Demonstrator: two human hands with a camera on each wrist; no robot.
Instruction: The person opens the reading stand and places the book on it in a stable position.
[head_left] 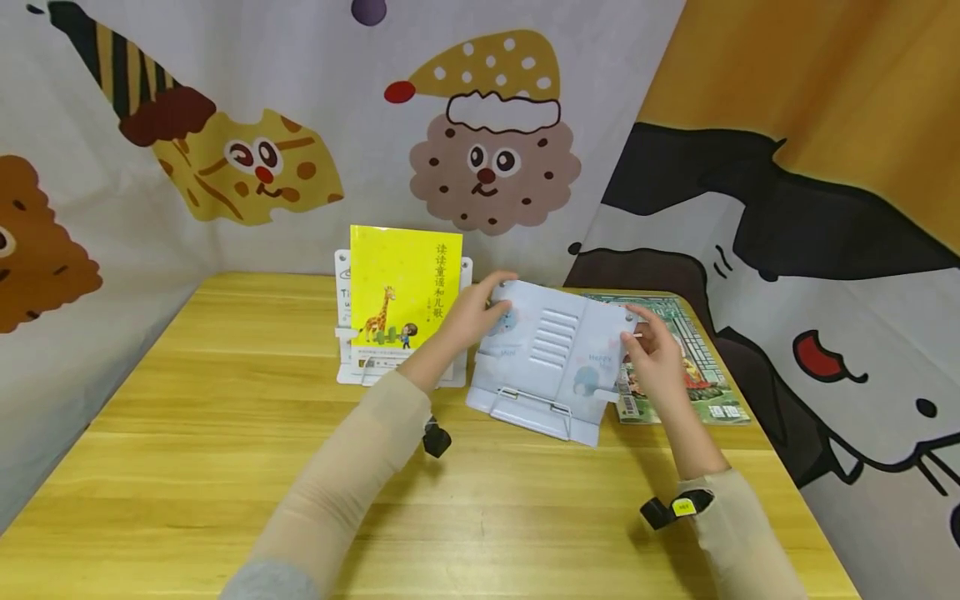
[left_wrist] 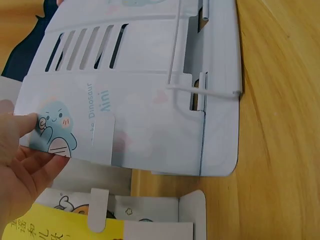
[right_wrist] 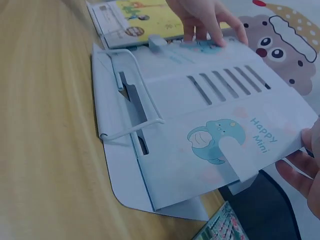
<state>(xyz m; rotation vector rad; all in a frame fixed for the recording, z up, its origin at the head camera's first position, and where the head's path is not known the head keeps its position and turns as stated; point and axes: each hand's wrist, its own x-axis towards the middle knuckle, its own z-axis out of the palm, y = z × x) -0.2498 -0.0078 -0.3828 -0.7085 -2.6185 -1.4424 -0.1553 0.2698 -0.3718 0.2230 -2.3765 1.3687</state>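
Note:
A pale blue-white book stand (head_left: 555, 350) with slots, dinosaur pictures and a wire page holder (left_wrist: 200, 91) leans back on the wooden table. My left hand (head_left: 480, 308) grips its upper left edge, thumb on the front and fingers behind. On the opposite side, my right hand (head_left: 654, 354) pinches the upper right edge; in the right wrist view its fingers (right_wrist: 295, 172) reach under the panel. Left of this stand, a yellow book (head_left: 405, 287) with a giraffe picture stands upright on a second white book stand (head_left: 343, 358).
A green illustrated book (head_left: 705, 367) lies flat at the table's right side, partly behind my right hand. The wooden table (head_left: 187, 433) reaches back to a cartoon-printed curtain (head_left: 300, 50).

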